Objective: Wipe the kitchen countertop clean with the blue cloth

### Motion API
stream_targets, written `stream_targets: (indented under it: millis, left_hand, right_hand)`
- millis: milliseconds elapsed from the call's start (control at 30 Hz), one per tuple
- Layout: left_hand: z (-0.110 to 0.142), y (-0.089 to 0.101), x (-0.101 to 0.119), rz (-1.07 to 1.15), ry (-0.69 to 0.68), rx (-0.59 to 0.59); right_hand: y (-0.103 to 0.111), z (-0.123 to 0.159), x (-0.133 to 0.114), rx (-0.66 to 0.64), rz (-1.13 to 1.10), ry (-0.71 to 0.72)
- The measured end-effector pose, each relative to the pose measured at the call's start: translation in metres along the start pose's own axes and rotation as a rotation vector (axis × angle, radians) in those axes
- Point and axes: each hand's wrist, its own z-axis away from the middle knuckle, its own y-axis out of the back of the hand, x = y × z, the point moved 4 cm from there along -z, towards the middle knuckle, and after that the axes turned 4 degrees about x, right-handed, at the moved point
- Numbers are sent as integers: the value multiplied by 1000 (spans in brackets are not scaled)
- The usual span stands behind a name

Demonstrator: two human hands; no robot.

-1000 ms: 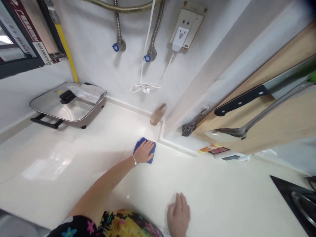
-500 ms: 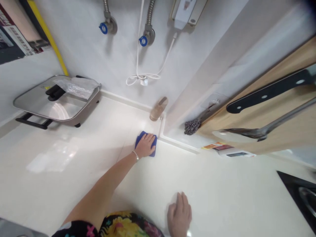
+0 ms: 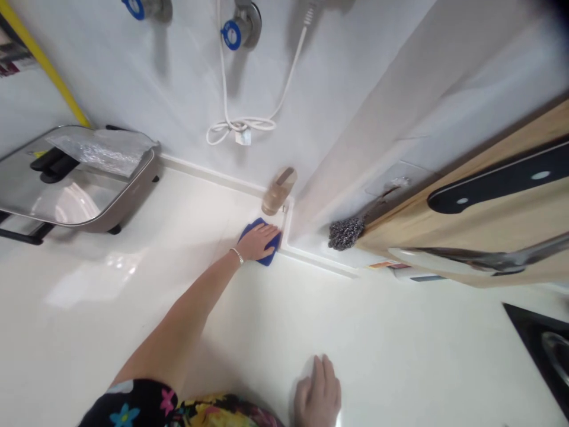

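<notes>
A folded blue cloth (image 3: 270, 258) lies on the white countertop (image 3: 382, 338), close to the corner of the raised edge strip. My left hand (image 3: 258, 240), with a silver bracelet at the wrist, presses down on it, the fingers over its top and the thumb toward its right side. Just beyond the fingers stands a small beige-brown object with a rounded top (image 3: 279, 191), against the wall. Nearer to me, my right hand (image 3: 317, 394) rests on the countertop with fingers loosely stretched forward and nothing visible in it.
An electric pan with a glass lid (image 3: 95, 204) stands at the left, a plastic packet on top. A tied white cable (image 3: 242, 124) hangs on the wall below blue-handled valves (image 3: 235, 34). At the right are a steel scourer (image 3: 345, 233), a wooden board (image 3: 489, 231), a knife (image 3: 498, 178) and a black hob (image 3: 542, 350).
My left hand and the cloth have slid slightly forward, toward the beige-brown object. The view has shifted closer to the corner. My right hand stays resting on the countertop.
</notes>
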Motion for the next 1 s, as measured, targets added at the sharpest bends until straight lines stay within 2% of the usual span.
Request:
stream_targets:
  millis: [133, 267, 600, 800, 1000]
  left_hand:
    - [-18, -1, -13, -39, 94, 31]
    - [-32, -5, -17, -46, 122, 41]
    - [-39, -4, -14, -36, 170, 73]
    - [-20, -2, -1, -67, 264, 150]
    - [24, -1, 36, -90, 291, 160]
  right_hand:
    - [-4, 3, 5, -17, 12, 30]
    - [-8, 8, 10, -35, 38, 33]
    - [-17, 17, 16, -24, 67, 47]
    - [-17, 11, 13, 14, 61, 59]
    - [-8, 6, 3, -4, 5, -22]
